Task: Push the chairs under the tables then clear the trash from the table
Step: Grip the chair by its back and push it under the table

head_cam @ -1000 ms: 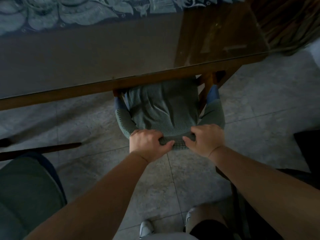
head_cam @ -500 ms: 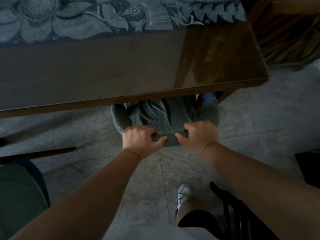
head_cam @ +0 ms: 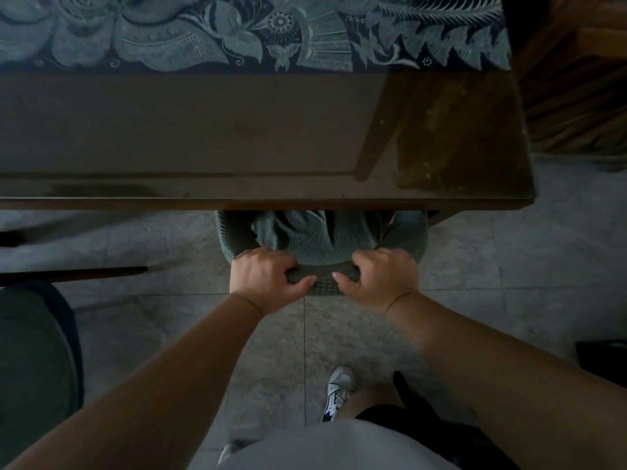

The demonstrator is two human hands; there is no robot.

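**Fingers wrapped over the chair back, seat nearly home**

The fingers (head_cam: 291, 278) of the left hand (head_cam: 266, 283) are curled tight over the top rail of the green fabric-covered chair (head_cam: 319, 242), thumb tucked underneath; the right hand (head_cam: 376, 281) grips the same rail the same way just beside it. Both hands sit at the centre of the frame, below the near edge of the dark glass-topped wooden worktop (head_cam: 271, 137).

The step in hand is judged to be the chair-pushing one: most of the seat is hidden beneath the worktop edge, with only the backrest and a strip of cushion showing. The next move likely calls for a short, straight push until the back meets the edge, then letting go.

Counted: two hands, one chair in grip, and one more green-cushioned chair (head_cam: 34, 368) at the lower left, not tucked in. One worktop, with a blue floral patterned cloth (head_cam: 237, 32) across the top of the frame. No trash shows on the visible part.
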